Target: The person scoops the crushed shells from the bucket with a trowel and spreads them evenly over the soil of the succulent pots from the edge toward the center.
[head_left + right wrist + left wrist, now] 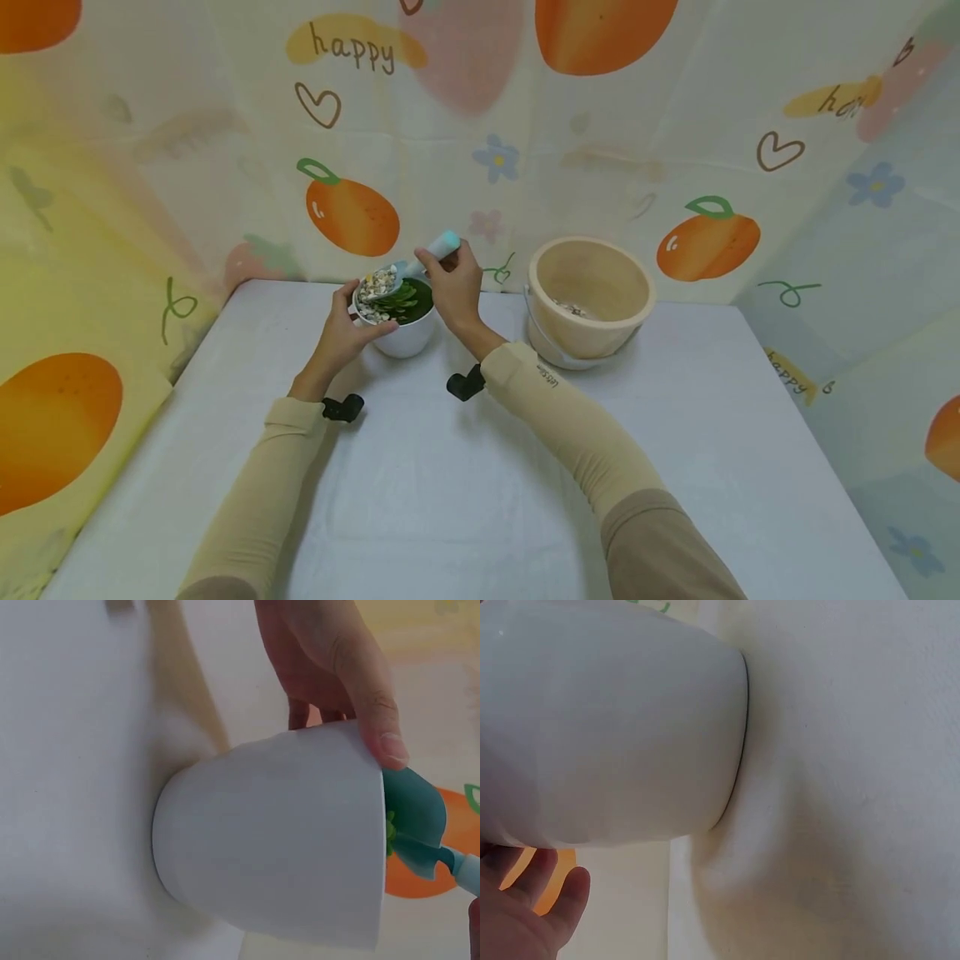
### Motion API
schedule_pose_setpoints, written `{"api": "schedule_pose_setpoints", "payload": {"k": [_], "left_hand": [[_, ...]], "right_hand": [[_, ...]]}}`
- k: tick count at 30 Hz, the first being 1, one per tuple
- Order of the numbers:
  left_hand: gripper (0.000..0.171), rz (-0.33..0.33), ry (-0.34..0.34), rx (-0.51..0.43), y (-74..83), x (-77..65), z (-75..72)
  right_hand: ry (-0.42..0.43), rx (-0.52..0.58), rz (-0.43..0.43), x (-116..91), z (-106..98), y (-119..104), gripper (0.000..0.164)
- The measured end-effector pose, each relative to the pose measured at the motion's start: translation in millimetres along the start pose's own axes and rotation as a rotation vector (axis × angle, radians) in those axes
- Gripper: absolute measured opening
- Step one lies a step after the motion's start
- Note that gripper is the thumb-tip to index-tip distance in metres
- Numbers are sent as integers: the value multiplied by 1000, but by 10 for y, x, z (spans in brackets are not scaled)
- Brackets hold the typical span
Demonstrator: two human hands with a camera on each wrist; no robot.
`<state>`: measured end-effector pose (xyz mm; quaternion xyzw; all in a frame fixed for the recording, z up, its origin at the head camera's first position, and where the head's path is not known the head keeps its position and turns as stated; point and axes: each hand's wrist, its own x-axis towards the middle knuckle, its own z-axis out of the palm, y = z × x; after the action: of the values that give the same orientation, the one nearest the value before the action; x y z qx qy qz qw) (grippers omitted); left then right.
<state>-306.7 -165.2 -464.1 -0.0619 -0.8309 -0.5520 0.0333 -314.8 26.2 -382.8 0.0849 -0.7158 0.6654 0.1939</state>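
Observation:
My left hand (339,335) holds a white flower pot (405,340) at its left side, thumb along the near rim and fingers round the far side. The pot stands upright on the table, with a green leafy plant (400,302) and some pale pebbles inside. In my right hand (459,292) is the light handle of a small garden trowel (433,253), gripped above the pot's right side. Its blue-green blade (416,810) lies over the rim, tilted toward the pot. Mixed small pebbles (379,284) heap on the blade in the head view.
Right of the pot stands a cream bucket (588,333) with a lowered handle and a few pebbles on its bottom. A white cloth covers the table (435,500). Behind it hangs a fruit-printed curtain (450,200), close to the pot and bucket.

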Motion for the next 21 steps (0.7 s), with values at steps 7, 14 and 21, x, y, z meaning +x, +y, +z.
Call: {"api": "schedule_pose_setpoints", "payload": {"k": [7,14,21], "left_hand": [[105,-5,17,-11,-6,-19,33],[106,-8,27,-1,14,-20,39],[108,-9,-29,20,13,12,-13]], "right_hand": [[-12,4,17,-12,-8,37,33],[-88,27,31,3,-52,51,30],[-101,26,58,6,-56,68,29]]}}
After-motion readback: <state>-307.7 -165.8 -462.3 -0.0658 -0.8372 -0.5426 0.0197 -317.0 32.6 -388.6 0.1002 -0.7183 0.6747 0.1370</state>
